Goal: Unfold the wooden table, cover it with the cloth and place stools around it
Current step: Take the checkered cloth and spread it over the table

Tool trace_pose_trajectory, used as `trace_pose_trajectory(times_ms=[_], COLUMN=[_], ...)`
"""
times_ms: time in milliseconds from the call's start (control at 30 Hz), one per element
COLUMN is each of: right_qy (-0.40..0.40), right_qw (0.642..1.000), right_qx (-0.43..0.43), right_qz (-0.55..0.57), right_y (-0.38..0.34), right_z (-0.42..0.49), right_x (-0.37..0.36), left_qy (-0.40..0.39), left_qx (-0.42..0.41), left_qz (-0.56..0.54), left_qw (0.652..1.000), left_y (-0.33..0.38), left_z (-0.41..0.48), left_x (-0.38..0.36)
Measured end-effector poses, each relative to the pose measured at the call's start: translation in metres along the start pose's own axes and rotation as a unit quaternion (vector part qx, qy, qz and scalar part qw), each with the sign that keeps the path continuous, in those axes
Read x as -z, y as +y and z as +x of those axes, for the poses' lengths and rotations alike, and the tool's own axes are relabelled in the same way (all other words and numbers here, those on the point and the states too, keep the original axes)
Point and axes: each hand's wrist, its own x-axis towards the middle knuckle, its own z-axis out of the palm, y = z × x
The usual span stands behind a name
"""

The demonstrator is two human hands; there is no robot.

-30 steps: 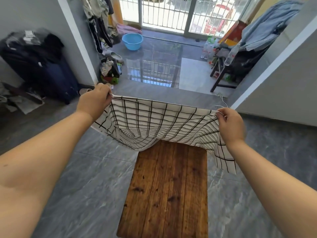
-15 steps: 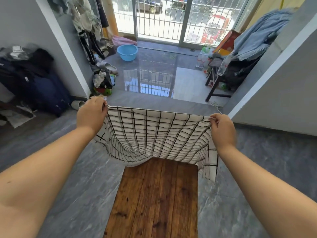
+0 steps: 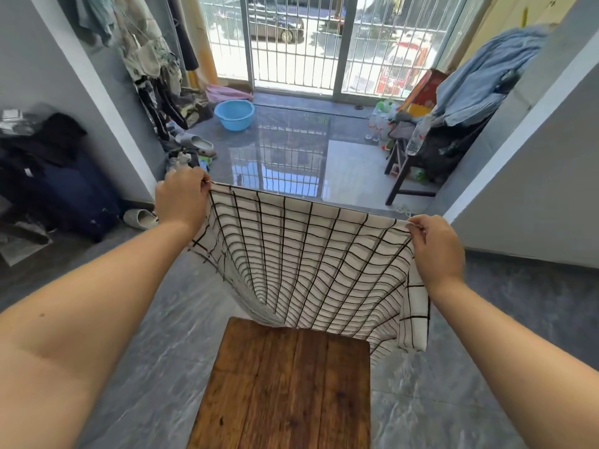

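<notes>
While you are standing over the wooden desk point(image 3: 288, 384) | left hand point(image 3: 181, 197) and right hand point(image 3: 437, 246) are each pinching a checked cloth point(image 3: 308, 264) corner | cloth is sagging over desk's far edge

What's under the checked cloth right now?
The checked cloth, held up by the left hand and right hand, sags over the far end of the wooden table; the near boards show bare. The table's far edge and the floor behind the cloth are covered.

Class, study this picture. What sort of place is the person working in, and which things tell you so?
Most likely a lived-in home: a tiled room leading to a barred door. The hanging clothes, a blue basin on the floor and slippers near the wall point to it.
</notes>
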Motion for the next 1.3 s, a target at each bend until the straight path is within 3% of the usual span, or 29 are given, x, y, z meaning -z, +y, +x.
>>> trace_pose_trajectory(times_ms=[267,500,833,1300], right_qy=[0.025,0.044,0.044,0.019], right_qw=[1.0,0.999,0.998,0.999], right_qx=[0.016,0.026,0.048,0.026], right_qz=[0.003,0.008,0.001,-0.011], right_y=[-0.01,-0.019,-0.034,-0.036], right_z=[0.02,0.031,0.011,-0.049], right_x=[0.005,0.008,0.008,0.007], left_qy=[0.014,0.007,0.044,-0.056], left_qx=[0.0,-0.051,-0.264,-0.233], left_qz=[-0.029,-0.063,-0.013,-0.061], left_qw=[0.999,0.997,0.964,0.969], left_y=[0.011,0.003,-0.044,-0.096], left_z=[0.048,0.072,0.08,-0.043], left_x=[-0.004,0.007,0.032,0.015])
